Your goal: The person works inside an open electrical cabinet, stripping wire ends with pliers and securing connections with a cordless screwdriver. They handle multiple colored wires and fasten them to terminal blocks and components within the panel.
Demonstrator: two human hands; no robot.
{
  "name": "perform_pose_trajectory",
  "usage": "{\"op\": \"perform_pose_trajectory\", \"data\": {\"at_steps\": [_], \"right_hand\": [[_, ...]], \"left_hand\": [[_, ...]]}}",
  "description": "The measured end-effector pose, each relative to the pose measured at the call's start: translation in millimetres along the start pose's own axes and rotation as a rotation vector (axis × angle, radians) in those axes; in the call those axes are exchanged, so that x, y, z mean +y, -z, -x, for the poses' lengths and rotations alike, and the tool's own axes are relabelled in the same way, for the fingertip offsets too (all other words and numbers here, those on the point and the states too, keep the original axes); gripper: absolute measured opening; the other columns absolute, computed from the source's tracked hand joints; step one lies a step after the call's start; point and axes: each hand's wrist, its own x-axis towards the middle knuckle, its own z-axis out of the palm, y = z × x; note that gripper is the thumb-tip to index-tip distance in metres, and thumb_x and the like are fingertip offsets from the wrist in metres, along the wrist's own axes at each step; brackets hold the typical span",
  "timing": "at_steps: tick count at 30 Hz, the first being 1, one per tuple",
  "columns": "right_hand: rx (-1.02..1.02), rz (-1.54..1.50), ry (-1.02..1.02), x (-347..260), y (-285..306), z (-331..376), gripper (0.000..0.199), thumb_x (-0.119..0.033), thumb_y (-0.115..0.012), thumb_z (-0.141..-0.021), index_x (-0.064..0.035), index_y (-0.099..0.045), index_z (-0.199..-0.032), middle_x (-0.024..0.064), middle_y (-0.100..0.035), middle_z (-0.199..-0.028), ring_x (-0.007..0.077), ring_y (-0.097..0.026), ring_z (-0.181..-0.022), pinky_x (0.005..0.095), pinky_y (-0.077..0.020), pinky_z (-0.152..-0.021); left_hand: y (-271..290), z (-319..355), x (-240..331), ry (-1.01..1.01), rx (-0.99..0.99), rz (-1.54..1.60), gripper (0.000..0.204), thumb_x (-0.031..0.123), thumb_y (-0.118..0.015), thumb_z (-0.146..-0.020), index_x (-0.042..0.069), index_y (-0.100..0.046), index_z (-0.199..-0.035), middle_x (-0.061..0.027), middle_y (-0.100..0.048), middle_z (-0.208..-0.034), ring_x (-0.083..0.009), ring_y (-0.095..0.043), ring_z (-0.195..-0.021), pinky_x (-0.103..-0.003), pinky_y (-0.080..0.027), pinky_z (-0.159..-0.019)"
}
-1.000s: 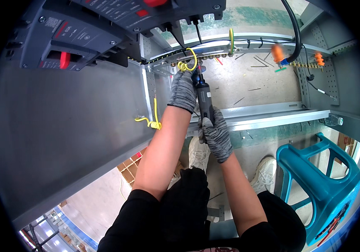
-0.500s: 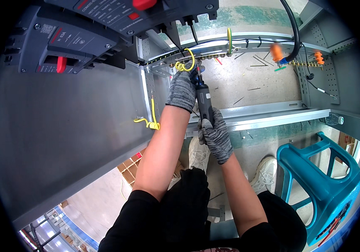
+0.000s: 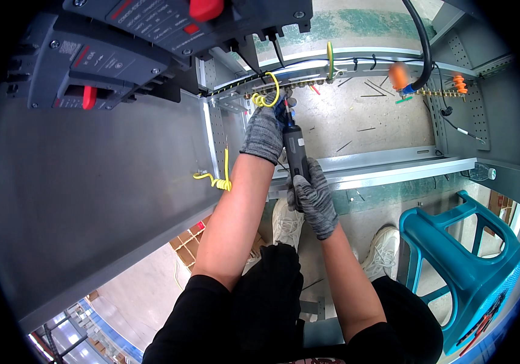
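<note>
My right hand (image 3: 312,197), in a grey knit glove, grips the lower end of a dark pen-shaped power screwdriver (image 3: 294,148). The tool points up at a brass terminal bar (image 3: 272,87) inside an open grey metal cabinet. My left hand (image 3: 264,132), also gloved, reaches up beside the tool's tip and closes on a curled yellow wire (image 3: 266,97) at the bar. The fingertips and the tool's bit are partly hidden behind the glove.
Dark grey breaker units (image 3: 120,48) with red handles hang at the upper left. A grey panel (image 3: 90,200) fills the left side, with a coiled yellow wire (image 3: 218,179) at its edge. A teal plastic stool (image 3: 466,261) stands at the right. Black cable (image 3: 420,42) and orange-capped wires hang top right.
Both hands and the screwdriver have stayed at the terminal bar. The view has shifted slightly, so the breaker units sit a little differently in the frame.
</note>
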Motion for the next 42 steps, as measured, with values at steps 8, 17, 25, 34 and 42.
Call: {"op": "perform_pose_trajectory", "data": {"at_steps": [8, 17, 25, 34, 42], "right_hand": [[0.043, 0.069, -0.056, 4, 22, 20, 0.052, -0.014, -0.057, -0.089, -0.0003, -0.035, -0.134, 0.0072, -0.058, -0.086, 0.0088, -0.055, -0.060, 0.0234, -0.0470, -0.052], [0.197, 0.406, 0.066, 4, 37, 33, 0.051, -0.022, -0.069, -0.082, 0.0051, -0.047, -0.120, 0.0144, -0.058, -0.096, 0.0211, -0.057, -0.087, 0.0326, -0.0483, -0.080], [0.205, 0.378, 0.254, 19, 56, 21, 0.052, -0.025, -0.073, -0.079, 0.0042, -0.050, -0.115, 0.0155, -0.058, -0.098, 0.0235, -0.058, -0.087, 0.0342, -0.0483, -0.079], [0.208, 0.425, 0.260, 22, 70, 29, 0.052, -0.020, -0.073, -0.078, 0.0034, -0.049, -0.118, 0.0146, -0.058, -0.103, 0.0218, -0.058, -0.092, 0.0329, -0.0481, -0.080], [0.153, 0.393, 0.180, 26, 63, 46, 0.049, -0.021, -0.071, -0.079, 0.0010, -0.050, -0.117, 0.0139, -0.061, -0.095, 0.0225, -0.061, -0.083, 0.0326, -0.0497, -0.074]], "left_hand": [[-14, 44, -3, 0.037, -0.258, 0.071, 0.025, 0.030, -0.059, -0.089, 0.008, -0.059, -0.099, -0.0046, -0.062, -0.083, -0.0157, -0.056, -0.064, -0.032, -0.049, -0.056], [-27, 75, -12, 0.055, -0.306, 0.055, 0.032, 0.032, -0.061, -0.086, 0.005, -0.061, -0.104, -0.0058, -0.064, -0.084, -0.0141, -0.058, -0.071, -0.027, -0.048, -0.062], [-24, 77, -3, -0.019, -0.447, 0.064, 0.036, 0.027, -0.060, -0.090, 0.003, -0.057, -0.116, -0.0086, -0.064, -0.096, -0.0147, -0.061, -0.082, -0.029, -0.051, -0.074], [8, 94, -12, -0.399, -0.280, -0.428, 0.026, 0.005, -0.051, -0.088, 0.004, -0.055, -0.113, -0.0072, -0.056, -0.116, -0.0185, -0.051, -0.107, -0.030, -0.037, -0.097], [-9, 106, 16, -0.486, -0.209, -0.527, 0.019, 0.015, -0.054, -0.094, 0.003, -0.062, -0.105, -0.0039, -0.064, -0.090, -0.0087, -0.058, -0.078, -0.022, -0.047, -0.067]]}}
